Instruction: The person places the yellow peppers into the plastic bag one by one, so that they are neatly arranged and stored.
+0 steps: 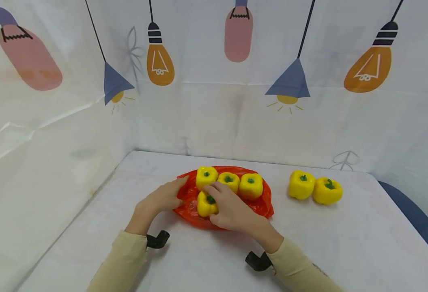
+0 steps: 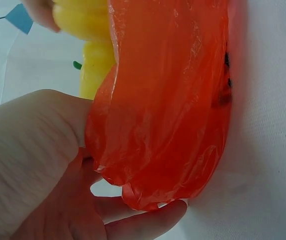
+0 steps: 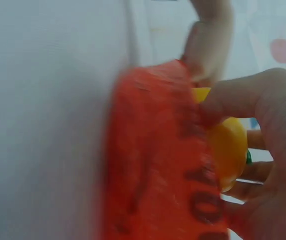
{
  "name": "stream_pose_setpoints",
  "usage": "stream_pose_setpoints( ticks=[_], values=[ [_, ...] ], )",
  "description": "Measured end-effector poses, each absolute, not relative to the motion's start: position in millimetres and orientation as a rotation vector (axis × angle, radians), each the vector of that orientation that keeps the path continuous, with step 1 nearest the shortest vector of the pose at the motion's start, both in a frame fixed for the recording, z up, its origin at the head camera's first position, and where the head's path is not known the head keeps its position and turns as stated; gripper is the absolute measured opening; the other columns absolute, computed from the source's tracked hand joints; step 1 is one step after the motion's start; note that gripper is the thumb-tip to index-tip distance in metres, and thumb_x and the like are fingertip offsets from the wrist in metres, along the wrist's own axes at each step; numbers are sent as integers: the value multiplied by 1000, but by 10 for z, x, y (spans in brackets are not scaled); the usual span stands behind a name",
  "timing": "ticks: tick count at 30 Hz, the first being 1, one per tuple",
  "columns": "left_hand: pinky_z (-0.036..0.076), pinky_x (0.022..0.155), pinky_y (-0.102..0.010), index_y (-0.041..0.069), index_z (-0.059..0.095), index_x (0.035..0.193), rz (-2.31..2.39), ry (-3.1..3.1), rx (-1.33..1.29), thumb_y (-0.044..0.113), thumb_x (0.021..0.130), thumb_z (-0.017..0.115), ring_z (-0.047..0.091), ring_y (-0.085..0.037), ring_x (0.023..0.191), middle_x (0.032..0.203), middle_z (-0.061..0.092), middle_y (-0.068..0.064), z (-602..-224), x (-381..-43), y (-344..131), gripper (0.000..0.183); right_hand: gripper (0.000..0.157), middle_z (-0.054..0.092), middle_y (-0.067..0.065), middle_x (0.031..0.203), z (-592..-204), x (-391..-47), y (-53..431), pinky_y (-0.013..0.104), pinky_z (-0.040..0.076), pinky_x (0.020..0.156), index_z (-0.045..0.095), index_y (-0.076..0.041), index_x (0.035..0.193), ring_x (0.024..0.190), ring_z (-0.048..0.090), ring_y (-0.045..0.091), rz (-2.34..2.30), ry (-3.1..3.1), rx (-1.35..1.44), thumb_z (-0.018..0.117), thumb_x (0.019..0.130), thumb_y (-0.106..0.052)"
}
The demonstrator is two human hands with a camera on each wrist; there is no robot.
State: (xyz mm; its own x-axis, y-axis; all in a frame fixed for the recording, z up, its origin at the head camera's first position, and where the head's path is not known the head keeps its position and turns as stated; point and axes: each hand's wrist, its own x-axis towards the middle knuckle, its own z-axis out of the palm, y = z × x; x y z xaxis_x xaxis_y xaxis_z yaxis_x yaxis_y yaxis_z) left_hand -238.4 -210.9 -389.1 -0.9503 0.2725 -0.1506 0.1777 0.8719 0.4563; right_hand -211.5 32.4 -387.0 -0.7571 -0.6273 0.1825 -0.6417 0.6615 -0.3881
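A red plastic bag [image 1: 190, 205] lies spread open on the table. My left hand [image 1: 164, 196] holds its left edge; in the left wrist view the thumb goes inside the rim of the bag [image 2: 167, 110] and the fingers stay outside. With thumb and fingers my right hand [image 1: 233, 209] grips a yellow bell pepper [image 1: 204, 206] at the bag's front left. The right wrist view shows this pepper [image 3: 228, 150] behind the bag's printed side [image 3: 152, 150]. Behind it, three more yellow peppers [image 1: 251, 187] sit in the bag, one partly hidden by the right hand.
Two yellow bell peppers [image 1: 301, 185] stand side by side on the white table [image 1: 308, 243], right of the bag. A dark blue chair-like shape [image 1: 407, 207] shows past the table's right edge. White sheeting [image 1: 206, 121] printed with lamps hangs behind and at the left.
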Motion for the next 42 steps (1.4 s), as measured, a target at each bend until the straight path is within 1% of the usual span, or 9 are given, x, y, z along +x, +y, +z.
stream_pose_setpoints(
  ticks=[5, 11, 15, 18, 21, 29, 33, 38, 42],
  values=[
    [34, 118, -55, 10, 30, 157, 648, 2836, 350, 14, 90, 66, 37, -32, 147, 160, 38, -9, -3873, -2387, -2098, 77, 59, 50, 1, 142, -3966, -2075, 250, 37, 50, 107, 50, -17, 141, 130, 50, 18, 607, -2828, 1059, 72, 88, -28],
    [34, 118, -57, 8, 29, 157, 634, 2841, 365, 12, 89, 65, 37, -35, 146, 160, 38, -11, -3843, -2383, -2090, 76, 58, 49, 7, 146, -4027, -2073, 227, 38, 50, 107, 50, -16, 142, 132, 52, 22, 497, -2776, 1031, 71, 90, -33],
    [34, 118, -56, 10, 29, 157, 630, 2839, 354, 12, 89, 65, 37, -34, 146, 160, 37, -10, -3847, -2384, -2080, 77, 58, 51, 8, 139, -4064, -2077, 213, 36, 55, 101, 51, -17, 139, 122, 57, 21, 447, -2720, 1004, 72, 89, -37],
    [35, 117, -56, 10, 30, 157, 632, 2838, 352, 12, 89, 65, 38, -33, 145, 160, 38, -10, -3851, -2388, -2073, 77, 57, 52, 7, 132, -4087, -2082, 199, 34, 57, 96, 52, -18, 135, 114, 58, 20, 432, -2683, 973, 74, 87, -40],
    [36, 117, -56, 9, 30, 157, 630, 2842, 362, 11, 89, 66, 39, -34, 144, 159, 39, -11, -3854, -2393, -2067, 76, 57, 52, 6, 129, -4106, -2091, 186, 33, 57, 95, 52, -19, 133, 112, 57, 18, 434, -2667, 952, 75, 86, -42],
    [35, 117, -55, 9, 30, 156, 616, 2849, 356, 11, 89, 66, 40, -33, 144, 158, 40, -10, -3851, -2394, -2064, 76, 59, 51, 5, 127, -4104, -2101, 164, 32, 57, 97, 53, -20, 135, 111, 57, 17, 464, -2686, 935, 75, 85, -44],
    [34, 118, -55, 9, 30, 157, 625, 2844, 355, 10, 89, 65, 39, -33, 144, 158, 40, -10, -3842, -2377, -2069, 76, 65, 53, 6, 130, -4071, -2093, 176, 36, 57, 96, 52, -21, 139, 114, 58, 19, 454, -2726, 906, 73, 85, -49],
    [33, 118, -56, 10, 29, 157, 634, 2842, 349, 11, 90, 65, 38, -33, 146, 159, 39, -10, -3867, -2368, -2078, 76, 72, 55, 4, 133, -3964, -2085, 235, 39, 57, 96, 48, -25, 145, 118, 58, 21, 407, -2772, 884, 72, 84, -55],
    [32, 119, -56, 9, 30, 157, 619, 2845, 348, 13, 90, 66, 37, -33, 146, 159, 38, -10, -3885, -2368, -2092, 76, 73, 54, 4, 136, -3853, -2094, 310, 42, 56, 99, 48, -27, 145, 122, 58, 22, 381, -2799, 882, 72, 82, -56]
  ],
)
